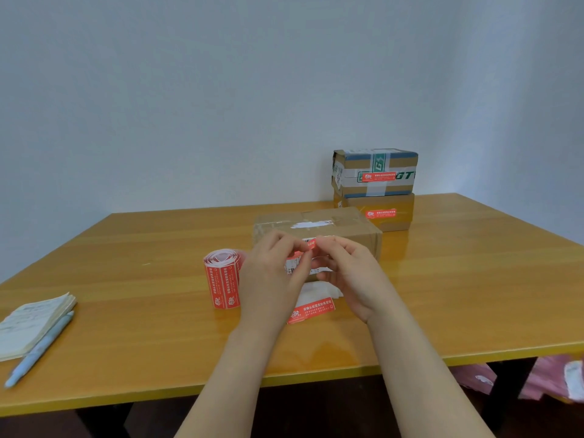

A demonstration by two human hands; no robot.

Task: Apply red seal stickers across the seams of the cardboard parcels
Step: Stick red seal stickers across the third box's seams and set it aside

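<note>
A cardboard parcel [344, 227] with clear tape on its top seam lies in the middle of the table. In front of it my left hand [274, 273] and my right hand [350, 273] pinch a red seal sticker [311, 244] between their fingertips, held just above the parcel's near edge. A roll of red stickers [222, 279] stands upright left of my left hand. A loose strip with one red sticker [311, 310] lies on the table below my hands. Two stacked parcels, the upper [376, 173] and the lower [382, 213], each carry a red sticker on the front.
A notepad [31, 324] and a light blue pen [38, 352] lie at the table's left front edge. The wooden table [474, 295] backs onto a pale wall. Pink bags [553, 377] show below the table's right edge.
</note>
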